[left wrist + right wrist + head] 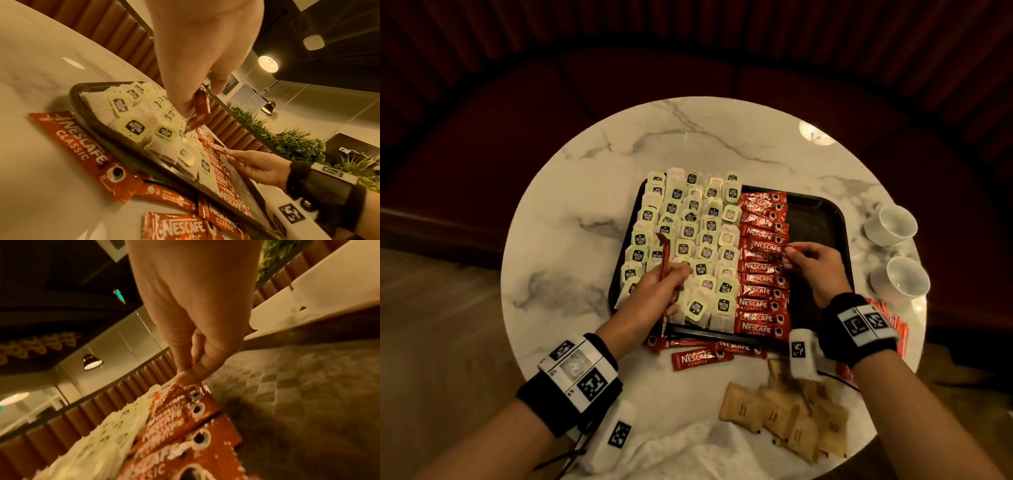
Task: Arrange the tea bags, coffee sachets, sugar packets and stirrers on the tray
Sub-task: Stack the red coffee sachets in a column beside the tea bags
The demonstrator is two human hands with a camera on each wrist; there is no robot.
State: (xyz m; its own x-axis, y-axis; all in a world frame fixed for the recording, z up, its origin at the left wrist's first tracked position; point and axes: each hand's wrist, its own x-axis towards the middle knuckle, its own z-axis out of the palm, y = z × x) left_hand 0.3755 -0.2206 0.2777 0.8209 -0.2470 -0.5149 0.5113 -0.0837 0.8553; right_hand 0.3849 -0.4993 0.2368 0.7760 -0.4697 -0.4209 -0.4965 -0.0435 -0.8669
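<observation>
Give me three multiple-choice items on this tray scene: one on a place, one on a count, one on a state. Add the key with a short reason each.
1. Where do the brown sugar packets lie?
A. On the marble table, near the person
B. On the tray's right part
C. Inside a cup

2. How many white cups stand right of the tray?
A. One
B. Two
C. Four

3. What is the left hand doing?
A. Resting flat on the table
B. Pressing down the tea bags
C. Holding a red coffee sachet in its grip

Key: 1 A, the packets sit heaped on the table, off the tray. 2 B, two cups show at the table's right edge. 3 C, the fingers curl round a sachet raised over the tea bags.
</observation>
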